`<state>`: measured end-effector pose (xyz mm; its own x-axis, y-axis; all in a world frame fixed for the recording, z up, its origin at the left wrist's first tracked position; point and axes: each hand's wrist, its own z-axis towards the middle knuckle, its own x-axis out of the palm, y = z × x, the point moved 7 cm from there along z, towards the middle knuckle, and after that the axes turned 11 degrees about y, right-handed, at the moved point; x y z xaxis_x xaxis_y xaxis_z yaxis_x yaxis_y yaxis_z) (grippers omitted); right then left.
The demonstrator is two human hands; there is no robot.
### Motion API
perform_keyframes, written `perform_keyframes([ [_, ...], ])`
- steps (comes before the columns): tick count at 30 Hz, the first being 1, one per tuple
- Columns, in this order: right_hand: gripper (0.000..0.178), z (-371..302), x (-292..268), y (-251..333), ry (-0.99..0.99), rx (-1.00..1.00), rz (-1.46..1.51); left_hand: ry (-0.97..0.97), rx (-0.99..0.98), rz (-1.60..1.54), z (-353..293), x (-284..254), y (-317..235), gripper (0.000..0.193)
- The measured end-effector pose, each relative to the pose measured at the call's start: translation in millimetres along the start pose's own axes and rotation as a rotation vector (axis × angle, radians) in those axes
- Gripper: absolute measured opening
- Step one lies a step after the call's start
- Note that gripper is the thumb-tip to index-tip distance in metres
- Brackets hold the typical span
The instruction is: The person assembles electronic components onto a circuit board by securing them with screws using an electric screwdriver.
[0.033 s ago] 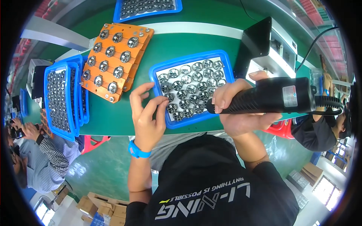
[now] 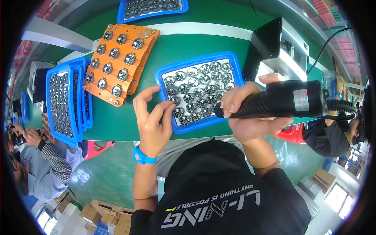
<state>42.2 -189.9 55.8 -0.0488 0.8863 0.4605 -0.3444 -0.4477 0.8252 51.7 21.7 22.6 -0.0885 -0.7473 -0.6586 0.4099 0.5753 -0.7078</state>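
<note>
In front of me lies a blue tray (image 2: 158, 74) lined with white, bearing rows of small round electronic parts (image 2: 199, 92), dark and silvery. My left hand (image 2: 152, 121), with a blue band at the wrist, reaches over the tray's left edge. Its thumb and a finger pinch a round part (image 2: 176, 100) there, while another finger is raised. A thick black corded handheld tool (image 2: 274, 100) with a ribbed grip fills my right hand (image 2: 246, 125). The tool's narrow end points left over the tray's right side; its exact kind cannot be made out.
An orange fixture (image 2: 117, 58) holding similar parts stands left of the tray. Stacked blue trays (image 2: 74, 137) are farther left, and another tray (image 2: 152, 16) lies at the back. A black-and-white device (image 2: 270, 51) stands at the right. Co-workers sit on both sides.
</note>
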Motion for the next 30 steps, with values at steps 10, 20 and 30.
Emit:
perform_keyframes([
  [10,0.102,-4,-5,1,-0.012,0.022,0.005,0.036,0.161,0.265,6,5,-19,0.016],
  [20,0.104,0,9,-2,0.043,-0.01,0.055,0.092,0.105,0.251,8,6,-16,0.014],
  [30,0.102,20,45,-34,0.136,-0.205,0.022,-0.014,0.061,0.036,-1,4,12,0.014],
])
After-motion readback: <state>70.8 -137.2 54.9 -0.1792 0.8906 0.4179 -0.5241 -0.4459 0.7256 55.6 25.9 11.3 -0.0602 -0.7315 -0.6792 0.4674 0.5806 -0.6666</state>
